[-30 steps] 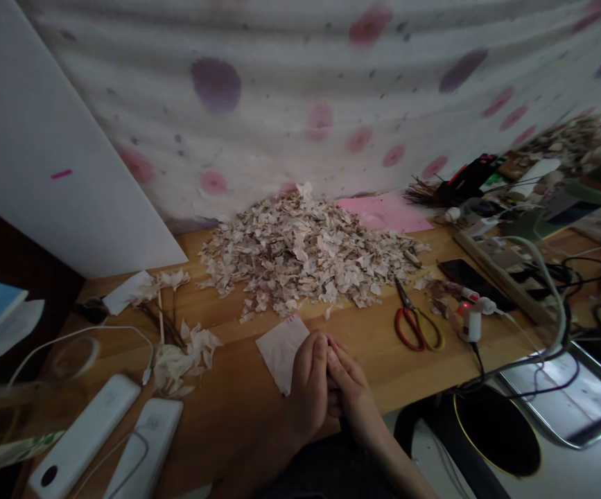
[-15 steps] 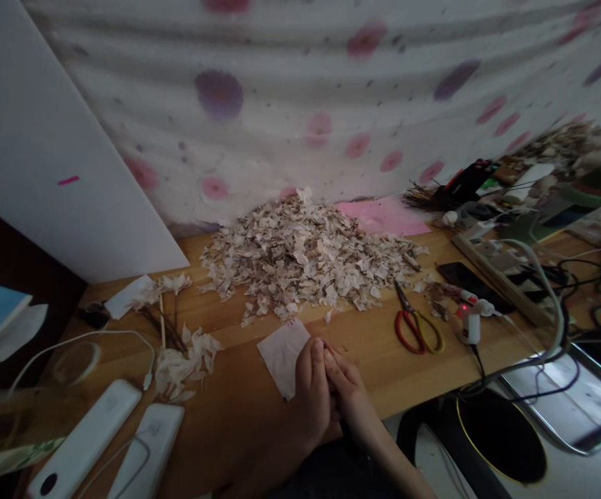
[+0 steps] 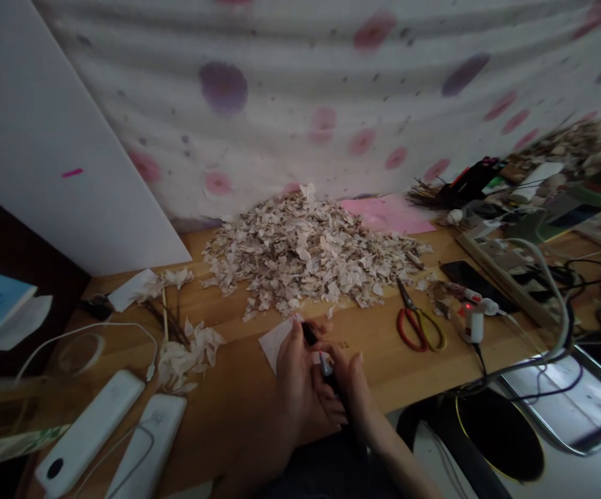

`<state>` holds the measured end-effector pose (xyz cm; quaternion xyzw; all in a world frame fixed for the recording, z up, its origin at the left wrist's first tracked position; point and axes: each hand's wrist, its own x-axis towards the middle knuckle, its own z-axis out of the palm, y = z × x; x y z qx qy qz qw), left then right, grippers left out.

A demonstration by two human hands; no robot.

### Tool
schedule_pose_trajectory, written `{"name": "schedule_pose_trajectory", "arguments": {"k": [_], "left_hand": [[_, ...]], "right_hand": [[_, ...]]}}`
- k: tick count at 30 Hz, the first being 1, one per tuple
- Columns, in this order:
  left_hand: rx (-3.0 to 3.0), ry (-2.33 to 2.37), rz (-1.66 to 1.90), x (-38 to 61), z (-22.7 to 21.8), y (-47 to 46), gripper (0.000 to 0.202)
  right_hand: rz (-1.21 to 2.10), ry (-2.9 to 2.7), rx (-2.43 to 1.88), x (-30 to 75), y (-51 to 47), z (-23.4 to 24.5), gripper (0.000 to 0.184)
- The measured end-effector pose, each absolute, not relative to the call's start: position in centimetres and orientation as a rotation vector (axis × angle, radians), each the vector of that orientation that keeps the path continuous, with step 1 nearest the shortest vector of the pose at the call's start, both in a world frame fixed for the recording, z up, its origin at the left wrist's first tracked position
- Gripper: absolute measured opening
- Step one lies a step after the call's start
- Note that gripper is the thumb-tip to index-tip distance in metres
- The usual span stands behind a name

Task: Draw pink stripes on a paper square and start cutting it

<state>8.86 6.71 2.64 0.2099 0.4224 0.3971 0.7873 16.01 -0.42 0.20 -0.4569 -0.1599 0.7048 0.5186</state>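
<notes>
My left hand (image 3: 294,374) rests over the near corner of a white paper square (image 3: 276,344), its fingertips pinching a small black cap (image 3: 309,334). My right hand (image 3: 348,387) holds a slim dark pen (image 3: 327,367) with a pale tip, which lies between my two hands. Part of the pen is hidden by my fingers. Behind my hands lies a large heap of pale, papery flakes (image 3: 305,256) on the wooden table (image 3: 378,371). The heap stands apart from my fingertips.
Red-and-yellow-handled scissors (image 3: 413,326) lie to the right. White papery pieces with dry stems (image 3: 188,353) and white power banks (image 3: 89,423) sit at left. A phone (image 3: 469,284), power strip (image 3: 502,277) and cables crowd the right. A spotted cloth (image 3: 279,90) hangs behind.
My hands, pressed together before, have moved apart. The dark pen and its black cap now show between them. The view has shifted slightly.
</notes>
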Motion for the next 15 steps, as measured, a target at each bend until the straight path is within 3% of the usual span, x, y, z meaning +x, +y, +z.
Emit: {"name": "schedule_pose_trajectory", "arguments": {"k": [5, 15], "left_hand": [[0.337, 0.833, 0.908, 8.6, 3.0, 6.8, 0.051], [0.705, 0.938, 0.766, 8.0, 2.2, 5.3, 0.054]], "right_hand": [[1.659, -0.441, -1.005, 16.2, -0.7, 0.5, 0.089], [1.657, -0.383, -1.06, 15.9, -0.8, 0.3, 0.097]]}}
